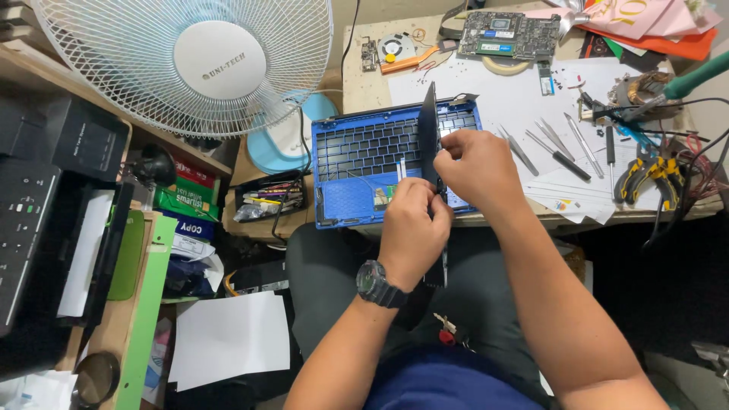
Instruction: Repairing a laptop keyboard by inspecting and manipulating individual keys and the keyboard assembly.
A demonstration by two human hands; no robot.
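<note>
My left hand point(414, 228) and right hand point(474, 163) both pinch the thin black panel point(430, 137) edge-on above the blue laptop shell point(357, 182); best kept steady, cables clear.

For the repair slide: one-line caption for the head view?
Both hands, left and right, grip a thin black panel edge-on above a blue laptop shell.

Bright, even overhead light on the desk point(364, 87), dim floor below, wide-angle bending at edges, sharp focus.

one head-worn camera looks steeply down, close over the workbench point(364, 87) edge and lap.
</note>
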